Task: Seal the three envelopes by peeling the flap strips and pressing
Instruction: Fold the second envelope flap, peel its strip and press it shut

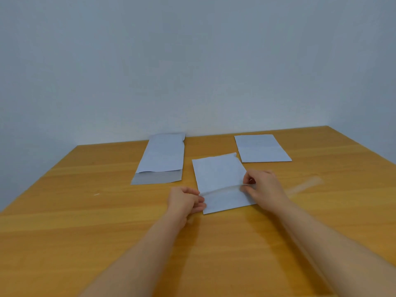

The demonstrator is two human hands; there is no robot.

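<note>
the middle envelope (220, 179) lies on the wooden table (85, 211) right in front of the person, slightly askew, its flap toward the near edge. the right hand (264, 186) pinches one end of the thin clear flap strip (225, 188), which runs across the envelope along the fold line. the left hand (185, 202) has its fingers curled at the envelope's near-left corner and seems to pinch the paper there, holding it down.

to do this step well, the peel should probably run low and steady along the fold, with the left hand anchoring the paper so it does not lift or skew; a fast pull could tear the liner or crease the flap. after that the flap needs folding over squarely and a firm press from one end to the other.

a clear strip (304, 185), seemingly a spent liner, lies on the table just right of the right hand. the far-right envelope (262, 147) lies flat with its flap apparently folded down. the far-left envelope (160, 157) is open, its grey flap (156, 178) extended toward the near side. what any envelope contains cannot be told.
</note>
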